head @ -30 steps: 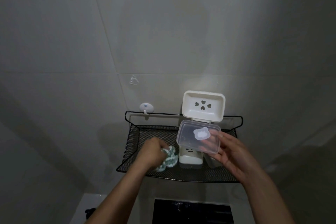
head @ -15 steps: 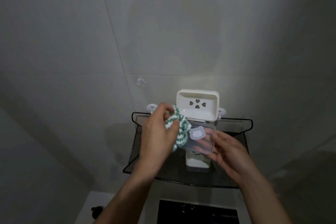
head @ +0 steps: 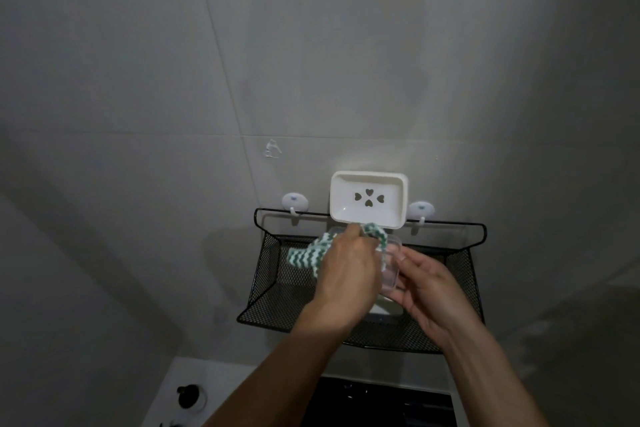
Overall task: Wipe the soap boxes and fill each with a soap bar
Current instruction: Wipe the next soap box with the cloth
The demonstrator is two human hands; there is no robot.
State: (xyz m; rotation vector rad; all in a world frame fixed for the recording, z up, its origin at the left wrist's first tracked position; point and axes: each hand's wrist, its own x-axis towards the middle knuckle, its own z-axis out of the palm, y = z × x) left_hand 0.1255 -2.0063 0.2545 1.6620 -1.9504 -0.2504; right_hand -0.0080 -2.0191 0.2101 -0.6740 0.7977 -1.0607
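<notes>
We are holding the clear soap box (head: 390,270) up in front of the black mesh shelf (head: 273,274), just below the white soap dish (head: 369,199) that leans against the tiled wall (head: 138,80). Our right hand (head: 427,291) is cupping the clear box from the right, fingers curled around its edge and underside. Our left hand (head: 346,270) is gripping the green-and-white striped cloth (head: 304,255) and pressing it into the box, so most of the box is hidden behind that hand; only its right rim and a rounded corner are showing.

We are judging the box to be thin, light, stiff plastic, smooth enough to slip if the cloth drags on it, and likely to flex or crack if we squeeze hard. So we are favouring a hold on the short end and the underside, leaving the inside free for the cloth. The cloth looks soft and bunches easily, which suits working it into the corners; part of it is trailing loose to the left of our left hand, above the shelf.

The white dish looks thicker and more rigid, with heart-shaped holes in its floor, and it is propped upright, so we would be taking it by its long rims. Another white item (head: 384,308) is sitting on the shelf below our hands, mostly hidden. We cannot see any soap bars here. Two white wall hooks (head: 294,202) are carrying the shelf's far rail.
</notes>
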